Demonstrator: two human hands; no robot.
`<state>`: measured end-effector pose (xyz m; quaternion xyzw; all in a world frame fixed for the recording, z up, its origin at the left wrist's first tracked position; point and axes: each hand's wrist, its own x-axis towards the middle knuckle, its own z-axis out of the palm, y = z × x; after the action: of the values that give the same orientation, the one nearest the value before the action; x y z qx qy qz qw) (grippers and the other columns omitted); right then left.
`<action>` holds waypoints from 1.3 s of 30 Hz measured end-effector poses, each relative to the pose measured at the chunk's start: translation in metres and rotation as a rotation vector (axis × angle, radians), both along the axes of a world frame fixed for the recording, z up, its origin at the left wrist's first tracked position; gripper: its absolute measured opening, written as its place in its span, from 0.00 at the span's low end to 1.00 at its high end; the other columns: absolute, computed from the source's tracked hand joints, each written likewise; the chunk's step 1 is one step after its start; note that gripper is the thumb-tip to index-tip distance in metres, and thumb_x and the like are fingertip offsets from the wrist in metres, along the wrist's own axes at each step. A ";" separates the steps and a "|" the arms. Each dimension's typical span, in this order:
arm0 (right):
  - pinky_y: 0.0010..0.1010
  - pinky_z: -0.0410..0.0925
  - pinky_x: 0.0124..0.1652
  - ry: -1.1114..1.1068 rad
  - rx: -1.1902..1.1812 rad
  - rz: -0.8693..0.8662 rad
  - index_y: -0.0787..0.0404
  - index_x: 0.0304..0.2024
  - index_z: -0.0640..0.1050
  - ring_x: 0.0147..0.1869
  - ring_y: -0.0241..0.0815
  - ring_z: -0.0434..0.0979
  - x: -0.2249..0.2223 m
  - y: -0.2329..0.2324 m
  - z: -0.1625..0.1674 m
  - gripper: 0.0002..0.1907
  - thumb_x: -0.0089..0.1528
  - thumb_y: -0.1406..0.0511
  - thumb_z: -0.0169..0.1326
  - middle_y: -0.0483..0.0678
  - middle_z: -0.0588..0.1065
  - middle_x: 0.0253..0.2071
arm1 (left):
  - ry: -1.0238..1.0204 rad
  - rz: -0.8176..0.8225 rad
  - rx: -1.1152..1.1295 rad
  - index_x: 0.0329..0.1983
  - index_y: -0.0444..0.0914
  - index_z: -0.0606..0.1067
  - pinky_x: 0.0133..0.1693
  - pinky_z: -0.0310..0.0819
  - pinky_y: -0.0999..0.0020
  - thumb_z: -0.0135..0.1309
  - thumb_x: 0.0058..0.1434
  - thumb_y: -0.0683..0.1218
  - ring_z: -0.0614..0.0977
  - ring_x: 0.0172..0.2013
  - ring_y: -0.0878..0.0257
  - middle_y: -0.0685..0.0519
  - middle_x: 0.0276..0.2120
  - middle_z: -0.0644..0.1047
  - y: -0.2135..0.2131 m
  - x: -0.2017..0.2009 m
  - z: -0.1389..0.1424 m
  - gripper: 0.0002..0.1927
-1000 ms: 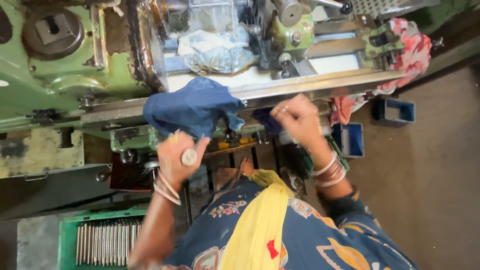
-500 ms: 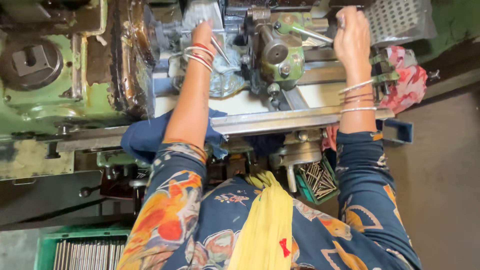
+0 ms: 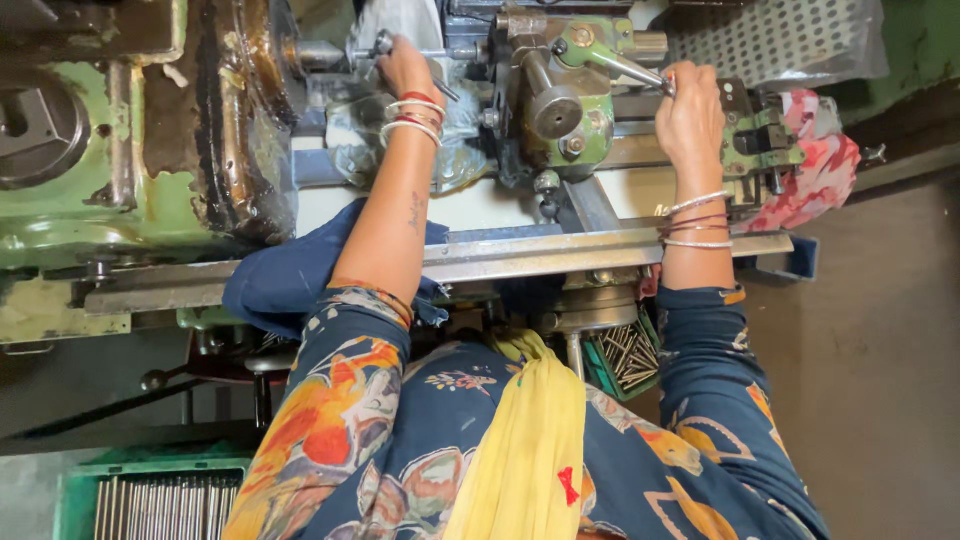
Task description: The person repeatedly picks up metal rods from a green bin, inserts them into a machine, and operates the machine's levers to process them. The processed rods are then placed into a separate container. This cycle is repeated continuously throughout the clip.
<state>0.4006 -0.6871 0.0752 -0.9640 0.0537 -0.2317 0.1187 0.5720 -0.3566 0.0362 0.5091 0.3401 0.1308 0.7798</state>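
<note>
Cloth (image 3: 285, 275) on lathe rail (image 3: 560, 255); rod crate (image 3: 150, 495) lower left; rod bin (image 3: 625, 355) under rail.

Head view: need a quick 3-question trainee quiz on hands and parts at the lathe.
1. True or false: the right hand grips the metal lever.
2. Which lies on the machine's front rail under the left forearm? A) blue cloth B) yellow scarf C) perforated sheet
3. What fills the green crate at lower left?

Key:
1. True.
2. A.
3. Rows of thin metal rods, side by side.

The left hand reaches in at the spindle end.
</note>
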 end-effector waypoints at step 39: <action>0.57 0.66 0.44 0.075 0.045 -0.062 0.58 0.50 0.74 0.47 0.70 0.74 0.002 -0.001 -0.001 0.08 0.69 0.71 0.49 0.61 0.70 0.49 | -0.024 0.073 -0.102 0.51 0.24 0.75 0.54 0.71 0.53 0.51 0.61 0.53 0.81 0.51 0.42 0.33 0.54 0.77 0.008 0.007 0.002 0.27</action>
<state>0.4025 -0.6886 0.0739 -0.9670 0.0934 -0.1975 0.1309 0.5793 -0.3483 0.0381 0.4542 0.3553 0.1477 0.8036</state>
